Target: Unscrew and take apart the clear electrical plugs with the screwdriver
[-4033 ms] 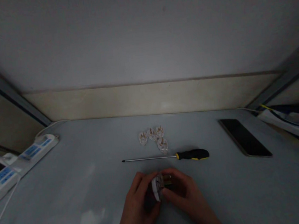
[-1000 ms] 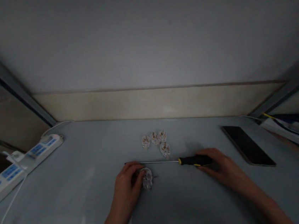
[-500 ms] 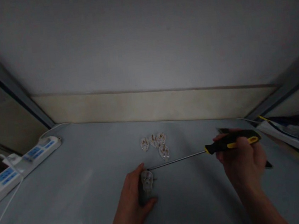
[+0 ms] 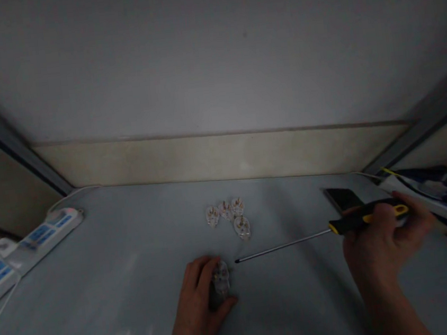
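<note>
My left hand (image 4: 201,303) is curled around a clear plastic plug (image 4: 221,278) on the grey table, fingers at its top and left side, thumb below. In my right hand (image 4: 381,241) is a long screwdriver (image 4: 362,218) with a black and yellow handle, the fingers closed round it. Its metal shaft points left, and the dark tip stops just right of the plug, apart from it. Beyond the left hand lie several clear plug pieces (image 4: 242,226) with metal pins, grouped together.
A white power strip (image 4: 36,246) with blue sockets and a cord lies at the left. Behind the right hand rests a dark, flat phone-like object (image 4: 342,198). Cables and dark items (image 4: 444,181) fill the right edge. A wall (image 4: 222,157) closes off the back.
The screwdriver tip has come away from the plug's upper edge, moving right with my right hand. My left fingers have shifted onto the plug's top. The view has turned slightly.
</note>
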